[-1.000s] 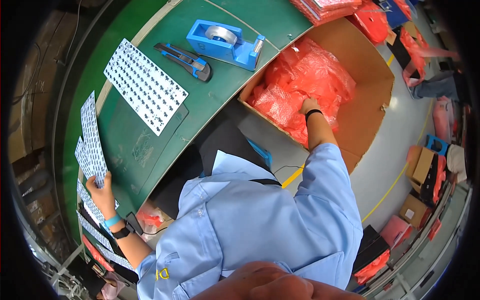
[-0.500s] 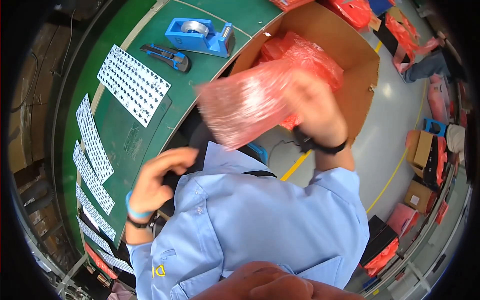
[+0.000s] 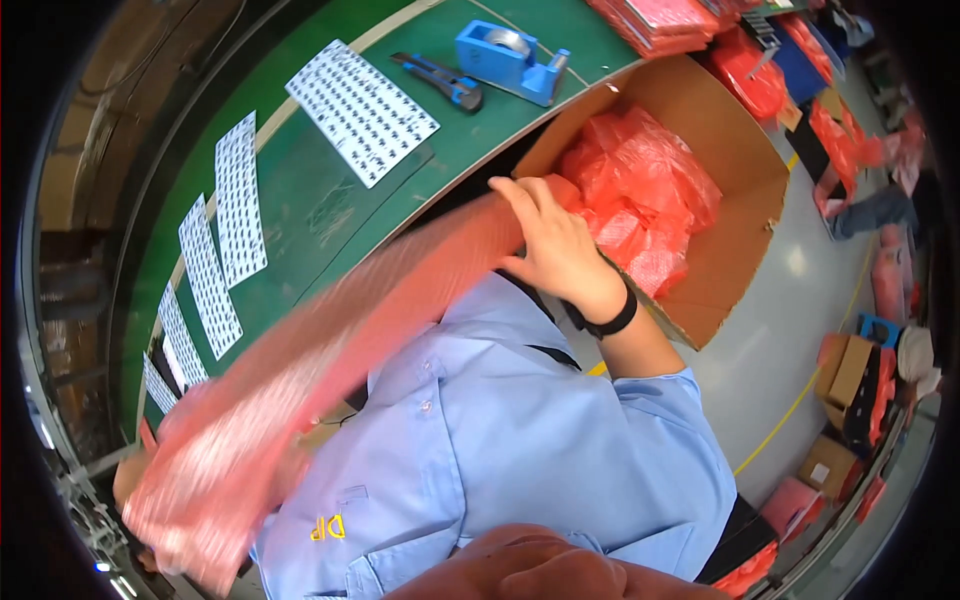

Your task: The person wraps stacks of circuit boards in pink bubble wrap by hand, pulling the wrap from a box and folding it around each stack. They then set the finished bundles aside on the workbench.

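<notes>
A long sheet of translucent red bubble wrap [image 3: 330, 345] stretches diagonally across my front, its lower left part smeared by motion. My right hand [image 3: 560, 250] is at its upper end beside the cardboard box, thumb and fingers curved about the wrap. The left hand [image 3: 128, 478] is far out at the lower left, mostly covered by the other end of the wrap; its fingers are hidden. More crumpled red wrap [image 3: 645, 185] fills part of the open cardboard box [image 3: 735, 250] past my right hand.
On the green bench [image 3: 330, 215] are white sheets with rows of dark marks [image 3: 360, 112], a blue utility knife [image 3: 437, 80] and a blue tape dispenser [image 3: 510, 60]. Red-wrapped packs [image 3: 665, 25] stand beyond. Cartons [image 3: 830, 465] line the right side, past the yellow floor line.
The red wrap has gone from a short piece at my right hand to a long sheet reaching lower left. My left hand has moved down and left; my view has shifted.
</notes>
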`<state>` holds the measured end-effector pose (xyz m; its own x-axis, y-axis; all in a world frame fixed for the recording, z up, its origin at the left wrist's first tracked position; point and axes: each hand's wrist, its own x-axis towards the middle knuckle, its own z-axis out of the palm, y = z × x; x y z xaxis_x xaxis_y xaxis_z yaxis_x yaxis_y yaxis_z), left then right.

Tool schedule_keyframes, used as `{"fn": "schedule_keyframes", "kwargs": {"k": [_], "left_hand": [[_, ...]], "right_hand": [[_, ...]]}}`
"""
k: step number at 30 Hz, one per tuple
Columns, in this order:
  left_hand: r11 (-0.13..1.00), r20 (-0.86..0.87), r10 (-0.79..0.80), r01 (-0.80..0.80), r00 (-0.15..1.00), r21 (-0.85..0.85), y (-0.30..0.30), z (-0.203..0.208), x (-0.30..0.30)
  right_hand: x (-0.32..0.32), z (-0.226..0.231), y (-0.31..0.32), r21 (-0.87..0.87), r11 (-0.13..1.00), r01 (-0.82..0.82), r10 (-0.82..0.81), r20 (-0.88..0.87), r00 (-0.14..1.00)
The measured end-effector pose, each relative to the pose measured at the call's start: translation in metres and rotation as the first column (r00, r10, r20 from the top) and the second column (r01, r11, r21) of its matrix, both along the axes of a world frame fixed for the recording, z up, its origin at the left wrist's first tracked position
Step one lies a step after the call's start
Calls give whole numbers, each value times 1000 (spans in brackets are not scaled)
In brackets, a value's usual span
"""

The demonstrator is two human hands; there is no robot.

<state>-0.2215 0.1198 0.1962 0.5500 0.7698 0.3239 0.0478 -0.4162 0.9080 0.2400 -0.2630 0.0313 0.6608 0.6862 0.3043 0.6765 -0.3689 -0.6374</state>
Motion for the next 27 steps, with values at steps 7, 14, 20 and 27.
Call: {"fn": "schedule_keyframes", "kwargs": {"k": [7,14,20,27], "left_hand": [[583,220,691,-710,689,395,-57,73,-154],[944,-162,325,-311,932,108,-79,-19,-47],[680,-340,-730,676,593,-284,-106,-160,157],[189,335,-597,533,729,-825,-88,-260,252]], "right_hand": [[57,-113,-3,-540,795,275,-317,16,948],[10,47,25,453,885,-109,324,-428,844],[-119,86,86,349,160,-923,874,386,297],[-116,-23,132,-264,589,-763,795,359,489]]}}
